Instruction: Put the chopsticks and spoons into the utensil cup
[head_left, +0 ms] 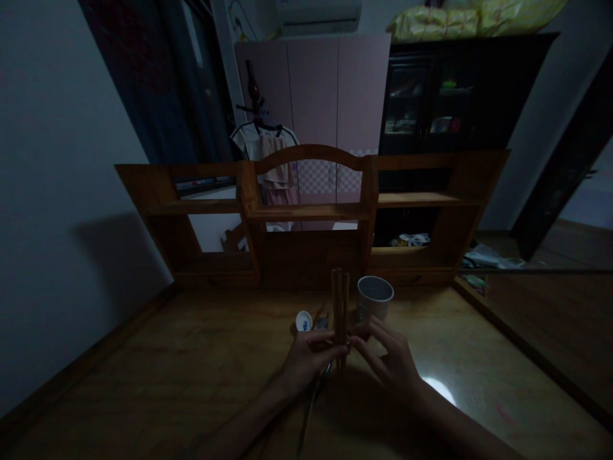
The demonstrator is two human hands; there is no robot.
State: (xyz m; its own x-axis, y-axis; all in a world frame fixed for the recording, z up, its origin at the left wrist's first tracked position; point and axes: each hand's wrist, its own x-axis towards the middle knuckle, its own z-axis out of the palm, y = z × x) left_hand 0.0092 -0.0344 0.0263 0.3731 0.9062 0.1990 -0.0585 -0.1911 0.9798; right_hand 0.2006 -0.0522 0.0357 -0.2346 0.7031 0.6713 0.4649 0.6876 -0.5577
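Note:
Several chopsticks (340, 300) stand upright in a bundle over the wooden table. My left hand (311, 358) is closed around them from the left, thumb and fingers pinching the lower part. From the right, my right hand (385, 354) pinches at the same bundle with thumb and fingertips. Just behind that hand stands a grey cup (375, 291). A small white spoon (303, 321) with a blue mark lies to the left of the bundle. Beside it, partly hidden by my left hand, rests a metal spoon (322, 323). A long thin stick (309, 409) lies beneath my left wrist.
A wooden shelf unit (306, 211) rises along the table's back edge. A wall (57, 191) borders the left side. Beyond the shelf are a clothes rack (261, 121), a pink wardrobe (313, 96) and a dark cabinet (445, 96). The room is dim, and light glares on the table (215, 345) at right.

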